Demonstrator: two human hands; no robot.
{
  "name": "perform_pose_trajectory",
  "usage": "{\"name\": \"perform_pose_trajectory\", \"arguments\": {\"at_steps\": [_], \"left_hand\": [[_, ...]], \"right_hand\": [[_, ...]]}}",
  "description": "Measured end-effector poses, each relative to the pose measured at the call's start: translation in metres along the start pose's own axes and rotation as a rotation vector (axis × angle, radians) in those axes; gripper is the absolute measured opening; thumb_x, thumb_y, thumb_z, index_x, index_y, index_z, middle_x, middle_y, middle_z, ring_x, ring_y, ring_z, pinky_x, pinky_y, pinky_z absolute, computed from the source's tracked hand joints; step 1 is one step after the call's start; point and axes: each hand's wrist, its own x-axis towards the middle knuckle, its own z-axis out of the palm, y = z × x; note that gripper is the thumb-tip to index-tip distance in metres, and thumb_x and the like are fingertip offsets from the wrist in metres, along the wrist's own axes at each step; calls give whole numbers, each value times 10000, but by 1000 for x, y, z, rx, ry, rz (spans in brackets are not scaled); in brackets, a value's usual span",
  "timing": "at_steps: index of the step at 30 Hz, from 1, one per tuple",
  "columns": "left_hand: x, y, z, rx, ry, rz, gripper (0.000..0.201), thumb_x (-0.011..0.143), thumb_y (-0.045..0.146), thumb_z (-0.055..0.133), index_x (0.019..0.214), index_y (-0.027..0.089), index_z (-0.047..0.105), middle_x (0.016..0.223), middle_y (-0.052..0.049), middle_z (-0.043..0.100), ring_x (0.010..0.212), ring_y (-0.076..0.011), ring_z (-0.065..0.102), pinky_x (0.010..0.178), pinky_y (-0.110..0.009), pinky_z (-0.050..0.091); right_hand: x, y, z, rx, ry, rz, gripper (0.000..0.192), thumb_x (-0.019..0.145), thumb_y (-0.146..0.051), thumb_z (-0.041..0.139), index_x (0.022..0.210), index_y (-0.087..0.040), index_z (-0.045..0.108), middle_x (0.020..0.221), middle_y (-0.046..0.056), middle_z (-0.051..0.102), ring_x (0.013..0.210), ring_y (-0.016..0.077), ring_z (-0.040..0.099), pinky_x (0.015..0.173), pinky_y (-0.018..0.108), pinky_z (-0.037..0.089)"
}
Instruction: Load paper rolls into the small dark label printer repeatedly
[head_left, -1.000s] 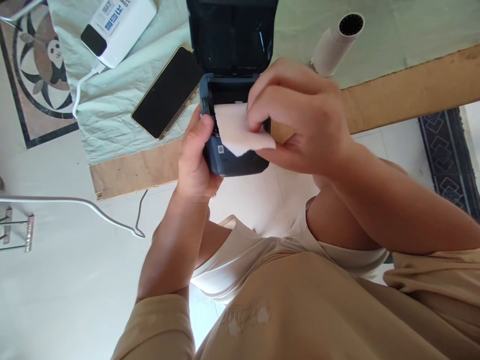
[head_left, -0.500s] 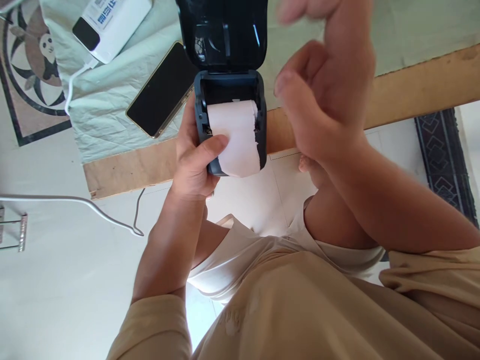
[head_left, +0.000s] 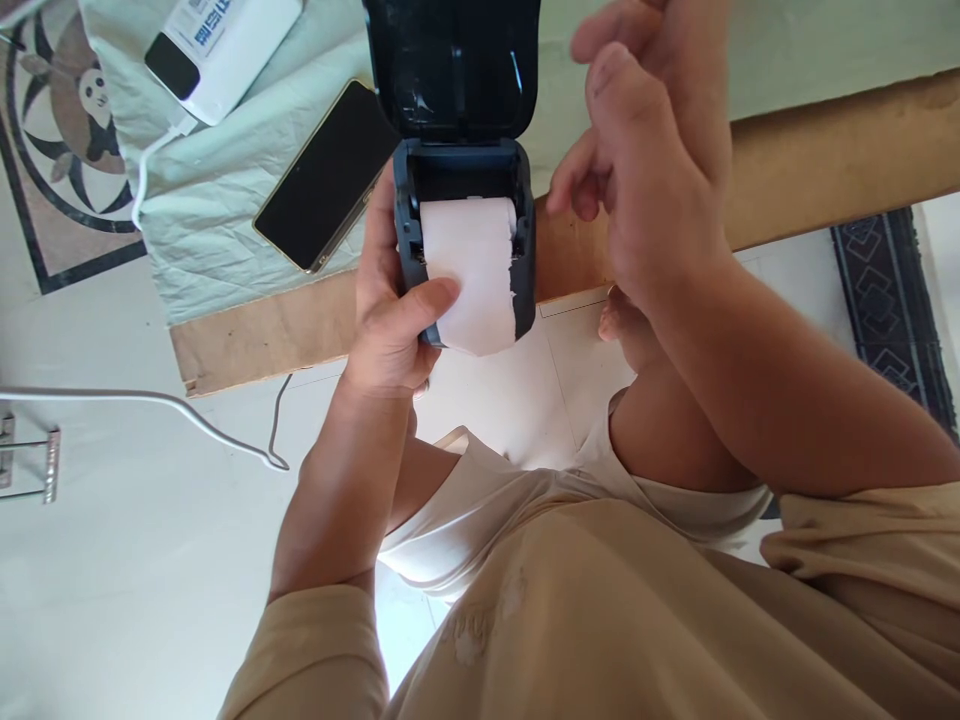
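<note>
A small dark portable printer [head_left: 525, 250] rests in my left hand [head_left: 394, 315], its black lid [head_left: 456, 70] swung up. Inside lies a roll of white paper [head_left: 476, 265], with the loose end hanging over the front edge and one side ragged. My left thumb presses on the paper while the fingers wrap the printer's left side and underneath. To the right of the printer, my right hand [head_left: 656, 160] is raised and apart from it, fingers loosely spread and partly curled, with nothing seen in them.
A phone [head_left: 326, 175] lies left of the printer on the green cloth [head_left: 199, 225]. Beyond it is a white device [head_left: 225, 55] with a cable [head_left: 140, 180]. The table's wooden edge [head_left: 262, 350] runs across the front. A white bent rod [head_left: 150, 397] crosses the floor area at left.
My right hand has turned, its fingers now lower and nearer the printer's right side. The printer in my left hand has shifted very slightly right. Its lid remains up.
</note>
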Motion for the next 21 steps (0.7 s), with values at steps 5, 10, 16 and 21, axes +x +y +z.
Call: {"name": "perform_pose_trajectory", "arguments": {"at_steps": [5, 10, 16, 21], "left_hand": [[-2, -1, 1, -6, 2, 71, 704, 608, 483, 883, 1256, 375, 630, 1259, 11, 703, 1253, -387, 593, 960, -470, 538], [4, -18, -12, 53, 0, 81, 879, 551, 533, 913, 1341, 382, 559, 1260, -1, 690, 1161, -355, 651, 917, -426, 549], [13, -34, -21, -38, -130, 248, 903, 586, 531, 885, 1404, 370, 538, 1259, -16, 687, 1019, -284, 702, 753, -369, 580], [-3, -7, 2, -88, 28, 56, 640, 741, 606, 743, 1299, 324, 602, 1126, -50, 718, 1259, -354, 609, 1077, -528, 502]], "right_hand": [[-3, -8, 11, -34, 119, -82, 163, 982, -407, 454, 967, -246, 438, 990, 17, 475, 827, 95, 547, 377, 106, 365], [-7, -2, 21, -4, 253, -280, 90, 971, -211, 379, 969, -173, 460, 1044, 15, 493, 749, 24, 488, 435, 66, 393], [-7, 10, 15, -20, 173, -259, 286, 964, -301, 470, 1194, -133, 488, 1392, 59, 504, 573, -11, 414, 430, 125, 439], [-13, 15, 14, -8, -198, -59, 649, 892, -466, 637, 1424, -217, 360, 1186, 42, 619, 705, 65, 574, 485, 162, 502]]}}
